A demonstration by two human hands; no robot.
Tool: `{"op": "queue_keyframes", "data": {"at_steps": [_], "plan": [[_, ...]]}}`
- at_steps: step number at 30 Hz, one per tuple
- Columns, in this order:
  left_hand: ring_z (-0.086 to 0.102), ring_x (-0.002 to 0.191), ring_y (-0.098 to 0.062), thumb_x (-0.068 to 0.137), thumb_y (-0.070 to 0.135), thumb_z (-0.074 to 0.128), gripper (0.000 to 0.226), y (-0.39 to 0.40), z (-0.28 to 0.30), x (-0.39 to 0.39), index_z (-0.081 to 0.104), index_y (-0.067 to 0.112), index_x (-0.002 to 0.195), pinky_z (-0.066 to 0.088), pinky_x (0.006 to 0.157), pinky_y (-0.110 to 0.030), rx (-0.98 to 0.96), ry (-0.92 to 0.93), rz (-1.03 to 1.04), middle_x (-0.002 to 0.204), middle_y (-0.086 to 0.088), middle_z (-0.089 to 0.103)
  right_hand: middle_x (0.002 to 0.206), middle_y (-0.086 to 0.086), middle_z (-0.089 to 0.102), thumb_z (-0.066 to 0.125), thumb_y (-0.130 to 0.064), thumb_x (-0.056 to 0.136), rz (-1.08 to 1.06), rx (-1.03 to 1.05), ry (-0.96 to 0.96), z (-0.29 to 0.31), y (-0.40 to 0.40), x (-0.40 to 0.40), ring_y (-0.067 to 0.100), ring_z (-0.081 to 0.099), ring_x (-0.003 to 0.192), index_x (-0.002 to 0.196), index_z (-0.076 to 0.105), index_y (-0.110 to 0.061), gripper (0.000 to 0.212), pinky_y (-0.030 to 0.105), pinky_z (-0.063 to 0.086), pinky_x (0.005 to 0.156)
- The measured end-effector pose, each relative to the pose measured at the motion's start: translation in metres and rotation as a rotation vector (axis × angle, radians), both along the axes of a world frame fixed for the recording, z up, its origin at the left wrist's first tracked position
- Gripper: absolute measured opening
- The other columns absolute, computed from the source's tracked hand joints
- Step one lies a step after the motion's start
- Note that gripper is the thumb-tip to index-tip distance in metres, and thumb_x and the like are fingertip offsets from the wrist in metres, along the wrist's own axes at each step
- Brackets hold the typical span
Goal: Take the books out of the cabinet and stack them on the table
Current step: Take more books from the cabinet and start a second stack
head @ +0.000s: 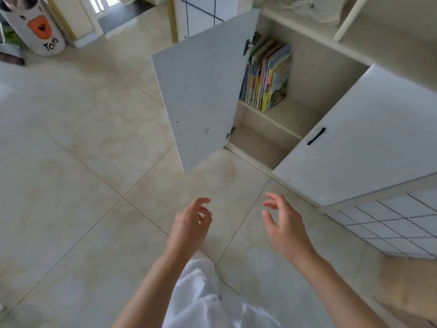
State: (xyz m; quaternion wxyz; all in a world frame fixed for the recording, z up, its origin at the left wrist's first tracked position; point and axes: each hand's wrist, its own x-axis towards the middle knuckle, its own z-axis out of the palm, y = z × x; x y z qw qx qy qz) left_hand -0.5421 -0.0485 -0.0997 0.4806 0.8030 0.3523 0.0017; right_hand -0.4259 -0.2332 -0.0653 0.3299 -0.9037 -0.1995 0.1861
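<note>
Books stand upright at the upper shelf's left end, ahead of both empty, loosely spread hands, right hand nearer than left hand.

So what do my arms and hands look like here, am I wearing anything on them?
Both forearms are bare, with no sleeves in view. The left hand and right hand show no gloves, rings, watch or bracelets. White clothing shows below them.
</note>
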Motion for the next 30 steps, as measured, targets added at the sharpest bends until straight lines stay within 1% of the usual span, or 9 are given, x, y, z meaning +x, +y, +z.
{"op": "queue_keyframes", "data": {"at_steps": [5,10,14,16,20,22,24,27,30], "plan": [[0.064,0.078,0.000,0.091,0.015,0.055,0.031,0.052,-0.003,0.080,0.059,0.031,0.116,0.049,0.068,-0.019,0.012,0.024,-0.173,0.087,0.012,0.067,0.109,-0.008,0.061,0.056,-0.019,0.092,-0.165,0.006,0.001,0.001,0.035,0.058,0.008,0.056,0.107,0.126,0.051,-0.020,0.035,0.017,0.037,0.087],[0.064,0.074,-0.002,0.090,0.014,0.056,0.029,0.091,-0.006,0.168,0.060,0.027,0.116,0.048,0.065,-0.019,0.037,-0.015,-0.313,0.086,0.008,0.067,0.105,-0.006,0.063,0.059,-0.018,0.091,-0.292,0.022,-0.021,0.003,0.061,0.116,0.006,0.057,0.101,0.124,0.053,-0.017,0.034,0.012,0.035,0.084],[0.062,0.075,-0.001,0.089,0.012,0.058,0.028,0.100,-0.009,0.237,0.060,0.027,0.113,0.048,0.067,-0.021,0.028,-0.034,-0.372,0.084,0.012,0.066,0.102,-0.005,0.064,0.060,-0.015,0.090,-0.371,0.040,-0.012,0.006,0.065,0.162,0.009,0.060,0.099,0.122,0.054,-0.016,0.033,0.022,0.043,0.087],[0.062,0.077,-0.005,0.088,0.012,0.059,0.029,0.100,-0.013,0.267,0.061,0.027,0.113,0.049,0.069,-0.024,0.025,-0.038,-0.387,0.086,0.014,0.064,0.103,-0.005,0.065,0.060,-0.015,0.090,-0.393,0.052,0.003,0.007,0.066,0.187,0.011,0.061,0.100,0.120,0.054,-0.017,0.031,0.026,0.046,0.089],[0.061,0.084,-0.007,0.088,0.016,0.061,0.032,0.096,-0.023,0.323,0.059,0.031,0.115,0.045,0.071,-0.020,0.034,-0.001,-0.406,0.094,0.016,0.063,0.100,-0.003,0.067,0.060,-0.015,0.090,-0.416,0.065,0.059,0.003,0.065,0.245,0.016,0.063,0.100,0.118,0.055,-0.013,0.029,0.037,0.049,0.093],[0.061,0.087,-0.009,0.088,0.016,0.061,0.033,0.093,-0.032,0.351,0.058,0.030,0.117,0.045,0.073,-0.021,0.019,0.018,-0.386,0.098,0.014,0.063,0.098,-0.002,0.067,0.060,-0.014,0.090,-0.398,0.075,0.091,-0.002,0.067,0.278,0.016,0.063,0.098,0.118,0.055,-0.011,0.028,0.038,0.050,0.093],[0.061,0.089,-0.009,0.088,0.016,0.061,0.033,0.090,-0.041,0.377,0.059,0.029,0.118,0.044,0.074,-0.020,-0.002,0.035,-0.342,0.101,0.012,0.063,0.095,-0.003,0.067,0.060,-0.013,0.090,-0.372,0.075,0.121,-0.009,0.070,0.310,0.015,0.064,0.094,0.118,0.056,-0.010,0.028,0.031,0.050,0.091],[0.062,0.092,-0.011,0.088,0.014,0.062,0.034,0.089,-0.057,0.416,0.059,0.026,0.120,0.043,0.074,-0.019,-0.045,0.037,-0.274,0.104,0.010,0.063,0.091,-0.009,0.064,0.058,-0.014,0.091,-0.323,0.054,0.181,-0.021,0.079,0.357,0.012,0.063,0.092,0.116,0.058,-0.012,0.025,0.013,0.045,0.077],[0.063,0.098,-0.014,0.089,0.013,0.062,0.034,0.091,-0.069,0.451,0.058,0.024,0.121,0.045,0.079,-0.022,-0.071,0.009,-0.233,0.109,0.008,0.063,0.093,-0.011,0.062,0.056,-0.016,0.093,-0.296,0.079,0.238,-0.032,0.091,0.396,-0.003,0.059,0.085,0.122,0.056,-0.013,0.029,0.001,0.041,0.069]]}}
